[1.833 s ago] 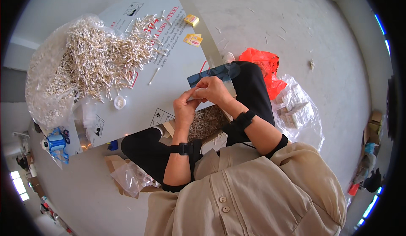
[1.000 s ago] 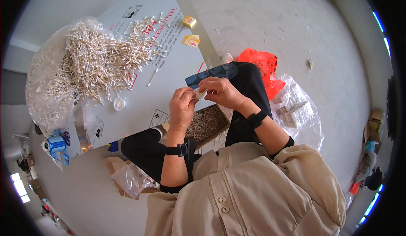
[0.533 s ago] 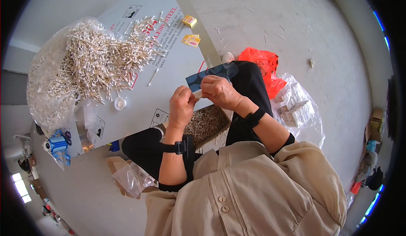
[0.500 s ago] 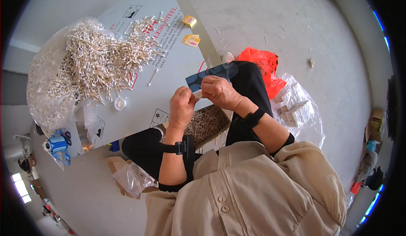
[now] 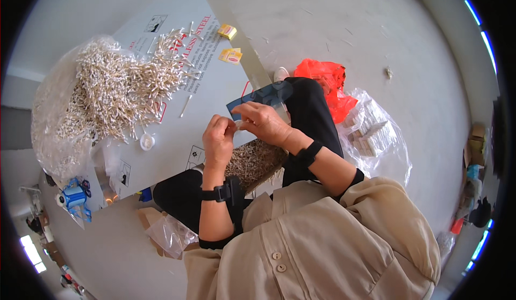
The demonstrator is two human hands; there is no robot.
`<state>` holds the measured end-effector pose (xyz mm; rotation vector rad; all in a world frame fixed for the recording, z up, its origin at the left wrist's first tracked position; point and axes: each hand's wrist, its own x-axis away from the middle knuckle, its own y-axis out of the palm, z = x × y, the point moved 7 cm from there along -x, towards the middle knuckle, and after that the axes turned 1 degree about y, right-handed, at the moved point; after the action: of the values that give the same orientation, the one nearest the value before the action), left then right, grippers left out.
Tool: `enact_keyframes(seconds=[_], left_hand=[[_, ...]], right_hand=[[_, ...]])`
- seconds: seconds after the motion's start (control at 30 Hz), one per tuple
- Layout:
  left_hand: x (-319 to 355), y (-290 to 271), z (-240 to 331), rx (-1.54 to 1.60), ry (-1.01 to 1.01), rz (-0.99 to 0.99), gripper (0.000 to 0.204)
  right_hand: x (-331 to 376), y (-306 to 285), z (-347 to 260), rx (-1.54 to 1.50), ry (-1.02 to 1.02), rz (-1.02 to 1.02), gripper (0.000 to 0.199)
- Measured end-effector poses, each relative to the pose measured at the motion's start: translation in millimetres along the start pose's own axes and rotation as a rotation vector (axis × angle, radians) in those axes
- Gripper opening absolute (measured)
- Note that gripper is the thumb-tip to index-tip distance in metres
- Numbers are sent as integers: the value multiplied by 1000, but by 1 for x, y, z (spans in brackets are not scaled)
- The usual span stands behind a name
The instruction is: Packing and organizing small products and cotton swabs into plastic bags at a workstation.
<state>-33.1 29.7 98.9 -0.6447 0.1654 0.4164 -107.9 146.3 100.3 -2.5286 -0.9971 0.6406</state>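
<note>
My left hand (image 5: 218,143) and my right hand (image 5: 269,125) meet above my lap, fingers pinched together. A small whitish piece (image 5: 238,125) shows between the fingertips; fingers cover most of it and I cannot make out its kind. Just below the hands, an open carton (image 5: 255,163) full of short brownish sticks rests between my thighs. Behind my right hand lies a dark blue see-through sheet (image 5: 262,97) at the table edge. To the left, a big heap of cotton swabs (image 5: 115,82) spills from a clear plastic bag (image 5: 47,106) onto the table (image 5: 172,133).
A small round white tub (image 5: 147,141) stands near the swabs. Two small yellow packets (image 5: 227,31) lie by the table's far edge. On the floor to the right are a red plastic bag (image 5: 325,80) and a clear bag of white packs (image 5: 371,133). A blue bottle (image 5: 74,197) stands at the table's left corner.
The whole view has shifted a little. Both hands stay together around the small whitish piece; the right hand's fingers are more stretched over it than before.
</note>
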Motion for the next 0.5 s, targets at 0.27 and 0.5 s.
enact_keyframes(seconds=[0.27,0.5], left_hand=[[7,-1,16,-211,201,12,15],[8,4,28,-372,281,-11,15]], right_hand=[[9,2,4,-87,-82,24,13],[9,5,-20,272,-387,62,15]])
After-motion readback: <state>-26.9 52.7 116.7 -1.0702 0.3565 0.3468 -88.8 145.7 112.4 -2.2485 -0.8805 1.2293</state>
